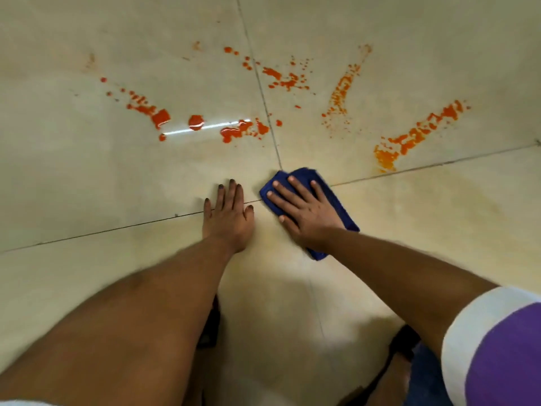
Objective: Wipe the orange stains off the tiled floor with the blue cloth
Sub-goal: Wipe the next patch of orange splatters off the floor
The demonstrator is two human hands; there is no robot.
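Observation:
A folded blue cloth [341,205] lies flat on the beige tiled floor [87,177] near where the grout lines cross. My right hand [303,208] presses down on it with fingers spread. My left hand [229,213] rests palm down on the bare tile just left of the cloth, fingers apart, holding nothing. Wet orange stains [228,130] spread across the tiles beyond both hands. A thick puddle group [159,115] sits at the left, smaller splashes [285,79] further back, and two smeared streaks [341,93] [415,136] at the right.
A faint yellowish film [439,212] covers the tile right of the cloth. Dark grout lines [263,95] divide the floor. My knees and dark footwear [209,326] are at the bottom of the view, with a purple and white sleeve [497,347] at the lower right.

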